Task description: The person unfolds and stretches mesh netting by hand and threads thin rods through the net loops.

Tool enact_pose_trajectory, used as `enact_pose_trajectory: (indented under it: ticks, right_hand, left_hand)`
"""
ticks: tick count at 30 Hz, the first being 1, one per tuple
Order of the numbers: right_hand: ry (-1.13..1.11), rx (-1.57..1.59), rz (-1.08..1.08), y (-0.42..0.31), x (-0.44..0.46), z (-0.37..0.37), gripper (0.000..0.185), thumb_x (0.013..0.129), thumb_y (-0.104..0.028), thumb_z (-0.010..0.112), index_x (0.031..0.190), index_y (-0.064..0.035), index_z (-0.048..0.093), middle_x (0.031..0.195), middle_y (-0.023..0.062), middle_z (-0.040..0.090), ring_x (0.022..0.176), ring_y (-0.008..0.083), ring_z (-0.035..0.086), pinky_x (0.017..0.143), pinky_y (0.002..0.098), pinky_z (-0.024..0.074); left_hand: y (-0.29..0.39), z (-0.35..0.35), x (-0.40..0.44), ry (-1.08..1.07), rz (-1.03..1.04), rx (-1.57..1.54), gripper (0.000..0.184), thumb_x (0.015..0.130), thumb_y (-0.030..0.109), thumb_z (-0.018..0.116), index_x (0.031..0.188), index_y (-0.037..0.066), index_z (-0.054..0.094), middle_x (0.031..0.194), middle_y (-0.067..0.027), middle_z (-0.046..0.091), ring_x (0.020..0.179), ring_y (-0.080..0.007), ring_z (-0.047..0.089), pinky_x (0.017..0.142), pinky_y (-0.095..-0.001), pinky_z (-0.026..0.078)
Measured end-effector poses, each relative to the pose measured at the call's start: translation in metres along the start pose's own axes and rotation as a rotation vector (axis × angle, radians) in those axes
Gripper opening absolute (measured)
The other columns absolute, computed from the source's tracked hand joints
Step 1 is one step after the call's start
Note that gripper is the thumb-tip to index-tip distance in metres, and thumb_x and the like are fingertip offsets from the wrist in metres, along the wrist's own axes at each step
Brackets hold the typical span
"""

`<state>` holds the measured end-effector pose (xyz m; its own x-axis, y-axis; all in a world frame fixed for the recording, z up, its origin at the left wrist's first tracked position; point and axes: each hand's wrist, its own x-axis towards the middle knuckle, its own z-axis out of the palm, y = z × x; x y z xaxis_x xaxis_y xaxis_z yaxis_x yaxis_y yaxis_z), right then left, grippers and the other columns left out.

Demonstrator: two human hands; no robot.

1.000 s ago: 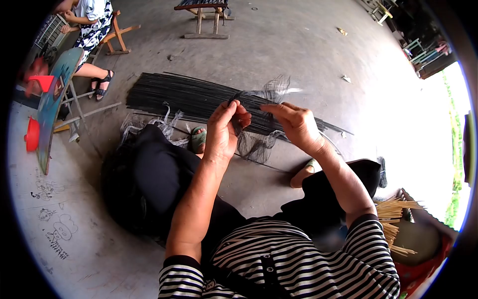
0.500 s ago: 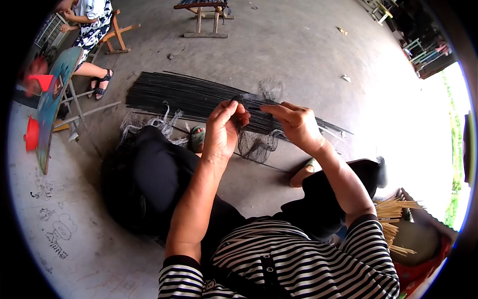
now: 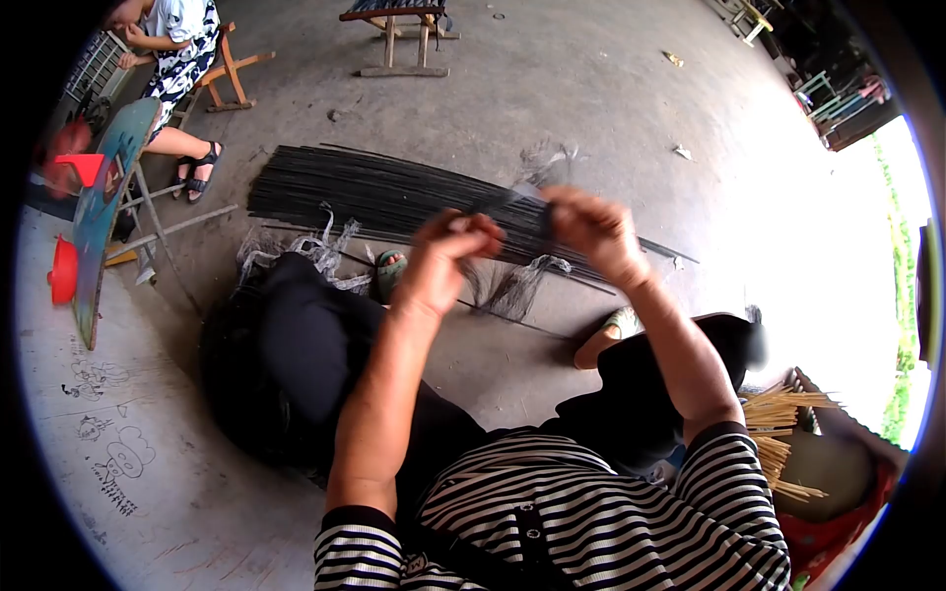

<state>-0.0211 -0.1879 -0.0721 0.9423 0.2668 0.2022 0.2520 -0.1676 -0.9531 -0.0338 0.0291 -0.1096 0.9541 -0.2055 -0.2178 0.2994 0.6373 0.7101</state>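
Fine dark netting hangs loosely between and below my hands, with a pale wisp of it above my right fingers. My left hand is closed, thumb pressed against curled fingers, on a gathered part of the netting. My right hand is raised beside it, fingers pinched together on the netting and smeared by motion. A gap separates the two hands. Behind them, a bundle of long thin black rods lies across the concrete floor. The exact spot gripped by each hand is blurred.
Crumpled whitish netting lies beside my left knee. Bundled thin sticks stand at my right. A blue board on metal legs is at the left, near a seated person. A wooden stool stands farther back.
My hands have moved apart a little, the right one shifting slightly up and turning. The netting between them has shifted, and both hands are now blurred.
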Motion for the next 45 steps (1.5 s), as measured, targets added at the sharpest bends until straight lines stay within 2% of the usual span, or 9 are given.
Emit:
enact_pose_trajectory:
  ticks: [5,8,12,19,24,28,35,39,45]
  right_hand:
    - [0.192,0.064,0.078,0.03,0.007,-0.094,0.026,0.091,-0.002,0.053,0.114,-0.0075,0.065,0.067,-0.006,0.048,0.058,0.0031,0.041,0.05,0.0173,0.0338]
    - [0.08,-0.063,0.023,0.017,0.003,-0.056,0.024,0.092,-0.004,0.053,0.112,-0.0076,0.065,0.066,-0.0028,0.05,0.057,0.0035,0.043,0.048,0.0175,0.0316]
    - [-0.021,-0.006,0.11,-0.005,0.006,-0.031,0.026,0.091,0.001,0.053,0.113,-0.0059,0.064,0.07,-0.0018,0.053,0.065,0.0056,0.049,0.06,0.0216,0.0422]
    - [-0.08,-0.362,-0.001,-0.02,0.002,-0.026,0.035,0.087,0.003,0.053,0.117,-0.0118,0.063,0.081,0.0029,0.061,0.071,0.0103,0.058,0.067,0.0247,0.0504]
    - [-0.121,-0.868,-0.355,-0.014,-0.005,-0.025,0.048,0.075,0.007,0.056,0.116,-0.0169,0.062,0.076,0.0045,0.062,0.065,0.021,0.063,0.056,0.0309,0.0535]
    - [-0.048,-0.859,-0.348,-0.006,-0.006,-0.014,0.02,0.081,0.005,0.059,0.099,-0.0055,0.061,0.077,0.0072,0.063,0.063,0.0183,0.062,0.058,0.0285,0.0521]
    - [0.074,-0.117,0.105,-0.021,0.0,0.0,0.026,0.089,0.001,0.053,0.111,-0.0095,0.06,0.084,0.0113,0.064,0.074,0.0182,0.064,0.067,0.0284,0.0509]
    - [-0.054,-0.609,-0.318,-0.012,-0.003,-0.004,0.036,0.082,0.007,0.057,0.113,-0.0112,0.064,0.078,0.0087,0.064,0.072,0.0187,0.065,0.062,0.0286,0.0511]
    - [-0.056,-0.65,-0.203,-0.011,-0.002,0.01,0.019,0.084,0.002,0.057,0.101,-0.0073,0.059,0.081,0.0112,0.065,0.07,0.0257,0.065,0.059,0.0312,0.0511]
  left_hand:
    - [0.023,-0.092,0.023,0.311,0.267,-0.315,0.025,0.076,-0.014,0.058,0.069,0.01,0.055,0.082,-0.0072,0.064,0.084,-0.0223,0.063,0.072,-0.0314,0.053]
    - [-0.003,-0.056,0.017,0.204,0.081,-0.176,0.02,0.08,-0.005,0.059,0.097,0.006,0.06,0.096,-0.0098,0.064,0.095,-0.0238,0.062,0.083,-0.0332,0.048]
    - [-0.027,-0.018,0.011,-0.104,-0.019,0.153,0.071,0.071,-0.003,0.067,0.134,0.003,0.037,0.12,-0.0102,0.05,0.111,-0.0196,0.048,0.095,-0.0294,0.041]
    - [-0.025,-0.002,0.01,-0.14,-0.023,0.081,0.013,0.084,0.018,0.068,0.092,0.008,0.065,0.086,-0.0013,0.062,0.084,-0.0119,0.057,0.08,-0.0268,0.044]
    - [-0.01,0.008,0.014,-0.069,0.115,0.012,0.014,0.089,0.021,0.064,0.087,0.008,0.066,0.086,-0.0042,0.066,0.078,-0.0136,0.06,0.07,-0.0263,0.046]
    - [-0.013,0.014,0.01,-0.103,0.069,-0.034,0.014,0.089,0.023,0.062,0.09,0.009,0.064,0.083,-0.0056,0.066,0.078,-0.0173,0.063,0.07,-0.0303,0.048]
    - [-0.024,0.019,0.006,-0.128,-0.026,-0.109,0.015,0.089,0.022,0.062,0.092,0.007,0.062,0.087,-0.0058,0.067,0.08,-0.0186,0.064,0.072,-0.0327,0.05]
    - [-0.007,0.013,0.007,-0.031,0.101,-0.101,0.013,0.089,0.02,0.061,0.091,0.008,0.061,0.082,-0.003,0.064,0.075,-0.0173,0.061,0.069,-0.0315,0.048]
    - [-0.012,0.017,0.002,-0.058,0.049,-0.148,0.012,0.09,0.019,0.058,0.089,0.008,0.06,0.075,-0.0037,0.062,0.071,-0.018,0.059,0.064,-0.0307,0.047]
